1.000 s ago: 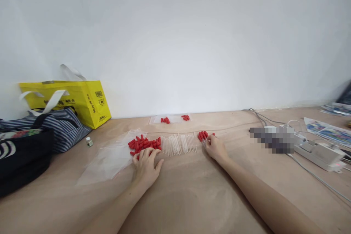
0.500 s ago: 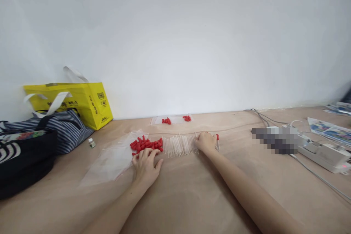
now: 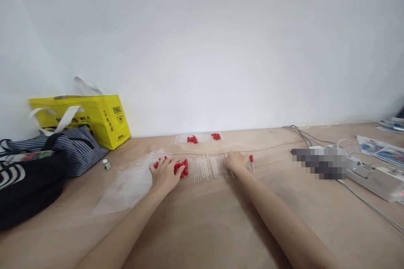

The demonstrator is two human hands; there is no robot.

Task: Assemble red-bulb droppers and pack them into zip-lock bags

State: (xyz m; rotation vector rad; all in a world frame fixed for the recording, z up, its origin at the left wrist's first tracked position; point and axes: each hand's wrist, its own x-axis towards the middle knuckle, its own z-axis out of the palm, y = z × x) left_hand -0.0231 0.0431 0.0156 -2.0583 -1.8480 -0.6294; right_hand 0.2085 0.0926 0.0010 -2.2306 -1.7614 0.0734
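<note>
My left hand lies over a pile of small red rubber bulbs, its fingers spread and touching them; part of the pile is hidden beneath it. To the right of the pile, thin pale tubes lie side by side in a row. At the row's right end my right hand is closed, with its fingertips hidden, so what it grips does not show. Just beyond that hand, a red bulb sits at the end of a thin tube.
Clear plastic bags lie flat at left. Farther back, another bag bears two red clusters. A small bottle, striped bag and yellow bag stand left. A power strip, cables and printed sheets occupy the right.
My left hand has moved forward onto the red bulbs and covers more of them. My right hand has barely shifted, and the bulb with its tube beside it shows more fully.
</note>
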